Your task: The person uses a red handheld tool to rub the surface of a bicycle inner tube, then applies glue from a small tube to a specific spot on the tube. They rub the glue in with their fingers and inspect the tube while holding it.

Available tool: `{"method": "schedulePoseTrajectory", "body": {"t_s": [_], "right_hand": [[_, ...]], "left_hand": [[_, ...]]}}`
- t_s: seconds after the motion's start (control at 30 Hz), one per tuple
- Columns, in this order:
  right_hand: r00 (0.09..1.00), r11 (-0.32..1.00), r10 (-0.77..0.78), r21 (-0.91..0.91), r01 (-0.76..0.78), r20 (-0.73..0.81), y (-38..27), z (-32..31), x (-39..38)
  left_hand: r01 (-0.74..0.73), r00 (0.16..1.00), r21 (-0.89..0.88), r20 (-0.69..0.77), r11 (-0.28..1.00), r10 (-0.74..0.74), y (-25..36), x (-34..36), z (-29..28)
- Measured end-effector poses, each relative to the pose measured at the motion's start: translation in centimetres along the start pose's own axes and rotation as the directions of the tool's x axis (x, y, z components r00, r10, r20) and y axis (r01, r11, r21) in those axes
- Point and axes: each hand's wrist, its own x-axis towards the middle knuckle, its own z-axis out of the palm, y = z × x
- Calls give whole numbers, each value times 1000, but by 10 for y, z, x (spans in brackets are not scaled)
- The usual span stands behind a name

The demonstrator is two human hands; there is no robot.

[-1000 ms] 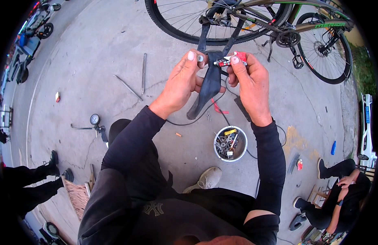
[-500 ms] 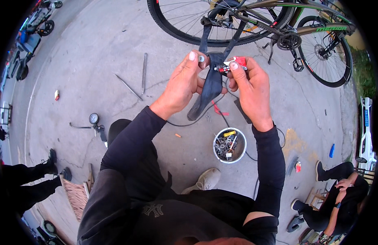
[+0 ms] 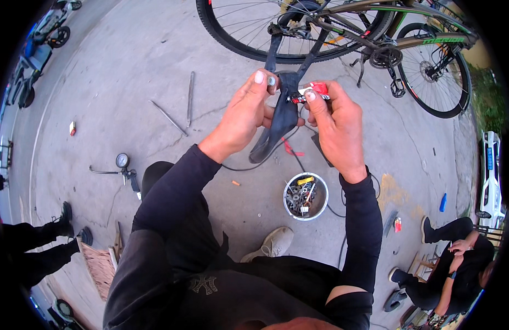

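A black inner tube [image 3: 286,115] hangs from the bicycle's rear wheel, its slack loop stretched between my hands. My left hand [image 3: 244,113] is closed at its left side, fingers behind the rubber. A small pale round piece [image 3: 271,81] shows at its thumb and forefinger; I cannot make out what it is. In my right hand [image 3: 338,122] is a small red, white and black glue tube [image 3: 317,90], pinched between thumb and fingers. The glue tube's dark tip is at the inner tube's surface; whether it touches, I cannot tell.
A bicycle [image 3: 370,38] stands ahead. Below my hands sits a metal bowl [image 3: 324,210] of small parts. Two metal levers [image 3: 190,99] and a pressure gauge [image 3: 122,160] lie left. A seated person [image 3: 458,269] is at right; another person's legs [image 3: 45,242] show left.
The glue tube has tilted slightly in my right hand, its tip shifting a little lower on the inner tube. My left hand keeps its hold. The whole view has shifted slightly.
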Motion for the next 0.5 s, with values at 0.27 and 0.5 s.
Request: {"method": "schedulePoseTrajectory", "body": {"t_s": [0.27, 0.5], "right_hand": [[997, 997, -50, -54, 47, -66, 11, -2, 5], [999, 999, -8, -52, 6, -44, 8, -2, 7]], "left_hand": [[-8, 998, 12, 69, 1000, 7, 1, 0, 1], [-14, 999, 16, 42, 1000, 14, 0, -1, 0]]}}
